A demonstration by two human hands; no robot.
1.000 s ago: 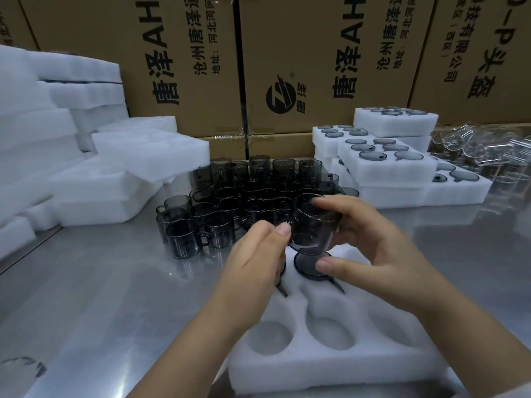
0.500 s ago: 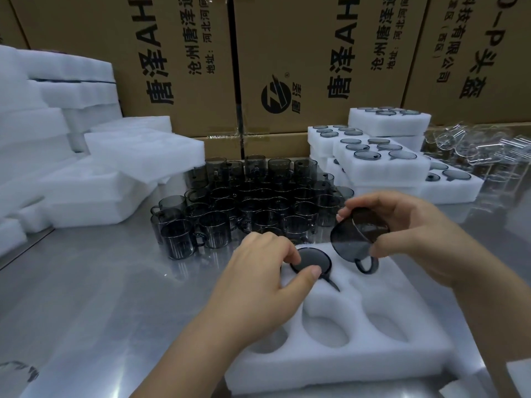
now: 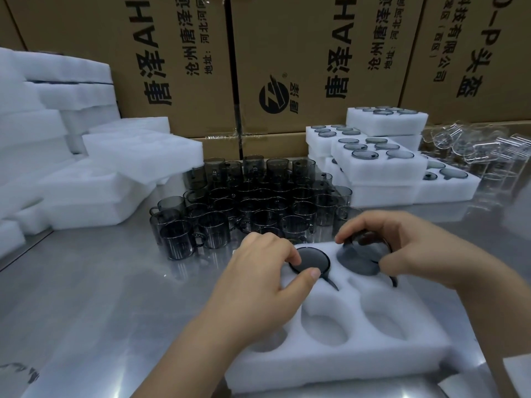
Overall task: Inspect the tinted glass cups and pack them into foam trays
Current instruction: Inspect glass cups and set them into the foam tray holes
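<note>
Head cam only here. The foam tray (image 3: 330,360) sits on the steel table (image 3: 100,297). Left hand (image 3: 258,285) has thumb and forefinger curled onto the rim of the seated cup (image 3: 311,259), which is sunk into the tray's far-left pocket. Right hand (image 3: 416,254) grips a second cup (image 3: 359,259), tilted, at the tray's next far pocket; the near pockets hold nothing. Just behind the tray is a bunch of loose tinted cups (image 3: 258,205). Filled trays (image 3: 379,165) are stacked behind it to the right, blank foam pieces (image 3: 115,179) to the left.
</note>
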